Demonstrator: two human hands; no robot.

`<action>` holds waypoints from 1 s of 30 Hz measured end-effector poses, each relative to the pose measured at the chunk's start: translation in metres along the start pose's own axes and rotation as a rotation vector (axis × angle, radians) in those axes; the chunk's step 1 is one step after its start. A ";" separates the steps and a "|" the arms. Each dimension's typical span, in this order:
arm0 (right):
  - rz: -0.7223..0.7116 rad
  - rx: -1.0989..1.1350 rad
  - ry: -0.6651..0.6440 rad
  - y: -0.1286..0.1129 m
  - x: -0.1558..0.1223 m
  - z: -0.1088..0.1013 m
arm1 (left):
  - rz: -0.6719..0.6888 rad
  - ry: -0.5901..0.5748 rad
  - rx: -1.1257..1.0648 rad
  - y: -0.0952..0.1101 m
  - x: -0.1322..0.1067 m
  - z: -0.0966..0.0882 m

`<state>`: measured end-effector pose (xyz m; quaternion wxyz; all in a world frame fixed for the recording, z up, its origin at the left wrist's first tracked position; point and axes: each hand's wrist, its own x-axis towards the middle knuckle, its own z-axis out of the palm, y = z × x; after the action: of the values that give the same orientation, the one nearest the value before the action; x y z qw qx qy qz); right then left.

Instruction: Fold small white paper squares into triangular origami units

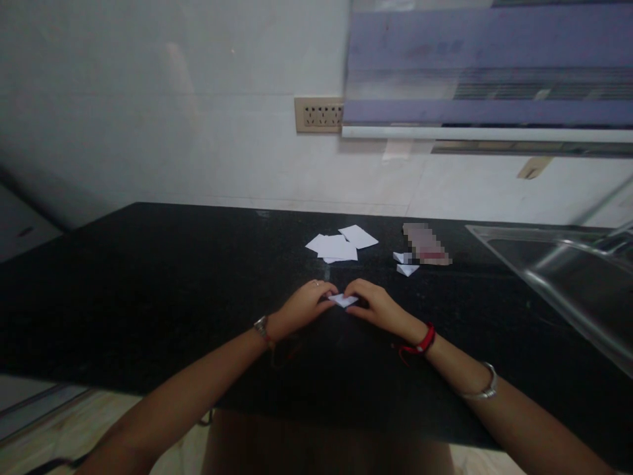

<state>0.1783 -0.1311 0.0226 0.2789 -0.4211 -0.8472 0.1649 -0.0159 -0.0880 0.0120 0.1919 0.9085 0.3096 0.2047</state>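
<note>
A small folded piece of white paper (343, 300) lies on the black counter (148, 297), pinched from both sides. My left hand (304, 305) grips its left end with curled fingers. My right hand (376, 305) grips its right end the same way. A watch is on my left wrist; a red band and a metal bangle are on my right arm. Behind the hands lies a small pile of white paper sheets (339, 245). Two small folded white paper pieces (406, 264) lie to the right of it.
A blurred-out flat object (425, 244) lies beside the folded pieces. A steel sink (568, 270) is set in the counter at the right. A wall socket (319, 115) and a striped shelf or hood (489, 72) are above, on the tiled wall.
</note>
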 end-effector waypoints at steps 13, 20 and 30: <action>0.134 0.044 -0.004 0.006 0.001 -0.006 | -0.019 0.023 -0.008 0.003 0.002 -0.003; 0.093 0.033 -0.008 0.006 0.000 -0.004 | -0.071 0.028 -0.102 0.008 0.000 -0.006; -0.060 -0.040 -0.049 -0.001 0.000 -0.005 | -0.051 0.026 -0.086 0.008 0.000 -0.003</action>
<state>0.1804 -0.1315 0.0274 0.2542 -0.3968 -0.8692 0.1497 -0.0133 -0.0933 0.0182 0.2317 0.8886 0.3259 0.2247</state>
